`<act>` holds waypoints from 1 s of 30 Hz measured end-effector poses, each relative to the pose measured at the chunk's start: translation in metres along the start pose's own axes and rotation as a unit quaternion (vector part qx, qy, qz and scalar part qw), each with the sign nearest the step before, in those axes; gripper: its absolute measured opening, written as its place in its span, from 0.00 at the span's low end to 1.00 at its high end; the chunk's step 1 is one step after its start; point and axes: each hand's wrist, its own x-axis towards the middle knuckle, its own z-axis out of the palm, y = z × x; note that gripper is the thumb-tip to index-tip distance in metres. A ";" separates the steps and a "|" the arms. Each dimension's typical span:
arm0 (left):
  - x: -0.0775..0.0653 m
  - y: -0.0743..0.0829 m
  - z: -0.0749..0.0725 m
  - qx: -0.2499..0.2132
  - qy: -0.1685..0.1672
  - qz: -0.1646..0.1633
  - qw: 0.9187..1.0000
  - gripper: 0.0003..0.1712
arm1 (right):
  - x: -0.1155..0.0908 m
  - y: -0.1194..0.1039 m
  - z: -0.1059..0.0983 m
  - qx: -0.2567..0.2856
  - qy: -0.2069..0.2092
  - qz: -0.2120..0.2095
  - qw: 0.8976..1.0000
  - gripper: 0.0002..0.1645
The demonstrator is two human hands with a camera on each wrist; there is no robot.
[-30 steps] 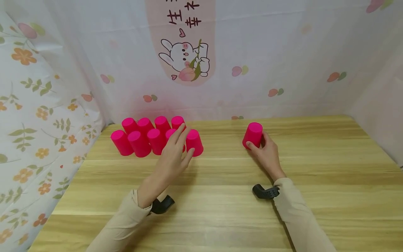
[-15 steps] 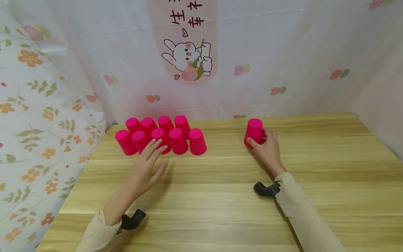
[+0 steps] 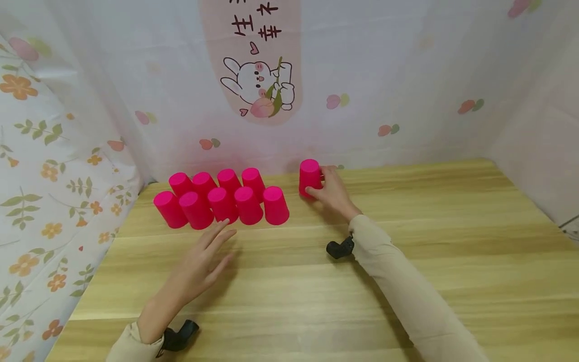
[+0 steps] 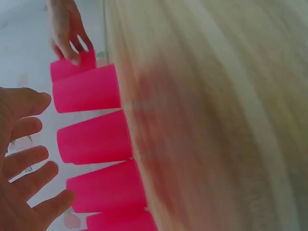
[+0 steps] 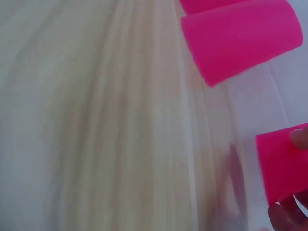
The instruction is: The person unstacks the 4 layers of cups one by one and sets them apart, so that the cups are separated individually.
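My right hand (image 3: 334, 193) holds a bright pink cup (image 3: 309, 177) upside down between thumb and fingers, near the table's back edge. The same held cup (image 5: 284, 163) shows at the right of the right wrist view, with a shadow below its rim. Left of it stand two rows of matching upturned cups; the nearest is the front row's right-end cup (image 3: 276, 206). My left hand (image 3: 196, 266) is empty, fingers spread and relaxed, just in front of the front row. In the left wrist view, front-row cups (image 4: 94, 137) stand beside the left fingers (image 4: 29, 161).
The wooden table (image 3: 289, 301) runs up to a white patterned cloth (image 3: 384, 65) behind it. Another flowered cloth (image 3: 54, 201) hangs along the left side. Each wrist wears a black camera mount, such as the right mount (image 3: 340, 248).
My right hand has carried its cup leftward and back, closer to the rows. My left hand has drawn back from over the front row towards me and to the left.
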 end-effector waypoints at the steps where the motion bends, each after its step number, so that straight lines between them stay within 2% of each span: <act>1: 0.000 0.001 0.000 -0.005 0.000 0.004 1.000 0.33 | 0.003 -0.001 0.004 0.009 -0.011 0.004 1.000 0.34; 5: -0.001 0.006 -0.003 -0.012 0.006 0.015 1.000 0.31 | 0.011 -0.006 0.016 0.045 -0.047 0.024 0.998 0.35; 10: -0.006 0.009 -0.003 -0.005 0.003 0.007 1.000 0.30 | 0.017 -0.008 0.024 0.095 -0.040 0.023 0.994 0.38; 15: -0.008 0.010 -0.002 -0.007 -0.002 0.007 1.000 0.30 | 0.021 -0.009 0.026 0.091 -0.047 0.000 0.995 0.37; 20: -0.009 0.010 -0.004 -0.004 -0.007 0.002 1.000 0.33 | 0.018 -0.009 0.029 0.085 -0.071 -0.018 0.994 0.34; 25: -0.007 0.010 -0.002 0.003 -0.014 0.009 1.000 0.24 | 0.016 -0.004 0.033 0.084 -0.089 -0.035 0.992 0.32; 30: 0.002 0.012 0.007 -0.003 -0.030 0.006 1.000 0.33 | 0.010 0.005 0.026 0.103 -0.104 -0.053 0.988 0.36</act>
